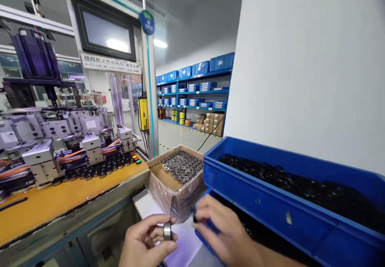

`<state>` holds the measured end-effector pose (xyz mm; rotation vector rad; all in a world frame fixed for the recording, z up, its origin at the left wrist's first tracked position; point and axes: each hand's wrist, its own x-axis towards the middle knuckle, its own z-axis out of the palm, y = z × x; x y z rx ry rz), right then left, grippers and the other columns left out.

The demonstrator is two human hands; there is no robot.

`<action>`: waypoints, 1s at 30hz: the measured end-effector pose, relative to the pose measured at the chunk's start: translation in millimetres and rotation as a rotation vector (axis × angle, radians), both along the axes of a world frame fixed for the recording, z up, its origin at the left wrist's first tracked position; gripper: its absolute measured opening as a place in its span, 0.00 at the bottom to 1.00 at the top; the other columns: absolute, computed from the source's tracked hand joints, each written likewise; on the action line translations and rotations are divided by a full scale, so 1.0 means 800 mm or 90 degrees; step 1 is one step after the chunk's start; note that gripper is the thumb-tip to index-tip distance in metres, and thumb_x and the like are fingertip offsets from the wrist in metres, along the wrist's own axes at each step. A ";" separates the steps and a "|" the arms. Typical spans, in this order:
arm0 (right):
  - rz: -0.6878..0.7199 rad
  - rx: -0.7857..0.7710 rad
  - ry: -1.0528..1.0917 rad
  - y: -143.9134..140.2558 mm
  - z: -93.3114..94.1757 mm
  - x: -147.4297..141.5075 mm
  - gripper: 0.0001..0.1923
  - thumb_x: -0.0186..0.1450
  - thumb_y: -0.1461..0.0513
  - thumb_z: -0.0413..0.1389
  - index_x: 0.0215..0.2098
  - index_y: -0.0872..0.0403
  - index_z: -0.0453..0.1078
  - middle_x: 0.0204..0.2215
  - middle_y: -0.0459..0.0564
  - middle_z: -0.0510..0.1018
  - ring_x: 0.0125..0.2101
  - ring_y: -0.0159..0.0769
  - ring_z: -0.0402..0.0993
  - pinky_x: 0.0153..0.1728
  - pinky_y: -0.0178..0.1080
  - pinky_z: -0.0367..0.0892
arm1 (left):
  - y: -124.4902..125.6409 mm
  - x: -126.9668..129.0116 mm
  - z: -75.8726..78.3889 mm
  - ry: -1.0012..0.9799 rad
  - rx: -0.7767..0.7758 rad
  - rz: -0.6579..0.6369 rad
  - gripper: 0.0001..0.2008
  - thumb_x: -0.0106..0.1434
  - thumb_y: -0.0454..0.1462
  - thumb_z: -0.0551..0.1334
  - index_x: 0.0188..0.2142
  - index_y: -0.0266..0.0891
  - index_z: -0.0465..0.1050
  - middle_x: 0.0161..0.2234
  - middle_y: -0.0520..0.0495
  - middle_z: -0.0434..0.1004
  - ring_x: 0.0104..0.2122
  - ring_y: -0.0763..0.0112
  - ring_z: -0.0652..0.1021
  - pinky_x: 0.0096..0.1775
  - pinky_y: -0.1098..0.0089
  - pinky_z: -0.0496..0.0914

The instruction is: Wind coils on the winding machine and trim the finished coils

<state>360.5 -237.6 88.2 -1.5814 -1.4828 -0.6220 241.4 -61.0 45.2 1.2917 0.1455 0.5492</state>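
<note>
The left hand [144,241] has its grip pinched on a small metal ring [167,231], thumb over the top and fingers curled beneath, so the ring stands on edge low in the view. Just beside it, the right hand [224,235] reaches toward the ring with its fingertips drawn together on a small dark part [195,219], too small to make out. The two hands are near each other but not touching.

Behind the hands sits a cardboard box [176,196] wrapped in clear film, its top open and filled with small metal parts [183,166]. To the right of the box, a blue bin [270,202] holds a heap of black rings [300,184], and a second blue bin lies under it, mostly hidden by the right hand.

To the left runs a desk [60,202] with an orange top, carrying a machine [66,142] with grey blocks and orange wires. A dark screen [105,32] hangs above it. Far back stand blue shelves [198,94] stacked with blue boxes.
</note>
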 end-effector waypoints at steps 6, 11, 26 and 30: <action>0.066 -0.025 0.016 0.003 -0.046 -0.030 0.06 0.71 0.66 0.52 0.36 0.54 0.68 0.28 0.45 0.76 0.28 0.28 0.73 0.29 0.31 0.65 | -0.022 0.004 0.001 -0.049 0.109 -0.073 0.18 0.43 0.27 0.76 0.35 0.43 0.85 0.32 0.46 0.87 0.31 0.63 0.85 0.36 0.73 0.79; 0.068 -0.019 0.027 -0.003 -0.039 -0.028 0.06 0.71 0.68 0.52 0.38 0.55 0.69 0.29 0.47 0.77 0.29 0.28 0.73 0.30 0.30 0.66 | -0.033 0.010 -0.011 -0.029 0.062 -0.106 0.19 0.44 0.26 0.76 0.36 0.45 0.84 0.29 0.51 0.87 0.29 0.68 0.85 0.34 0.79 0.78; 0.038 -0.012 -0.054 -0.010 -0.033 -0.018 0.07 0.71 0.66 0.53 0.47 0.56 0.68 0.35 0.50 0.76 0.32 0.30 0.75 0.34 0.32 0.71 | -0.036 -0.002 -0.013 -0.026 0.008 -0.074 0.18 0.45 0.30 0.77 0.37 0.44 0.84 0.30 0.50 0.87 0.29 0.71 0.84 0.35 0.79 0.77; 0.032 -0.018 -0.066 -0.007 -0.030 -0.019 0.06 0.73 0.66 0.51 0.42 0.57 0.70 0.32 0.50 0.76 0.31 0.30 0.74 0.33 0.31 0.71 | -0.025 0.001 -0.023 -0.023 0.017 -0.122 0.19 0.44 0.31 0.77 0.38 0.43 0.84 0.30 0.48 0.87 0.30 0.65 0.85 0.35 0.75 0.79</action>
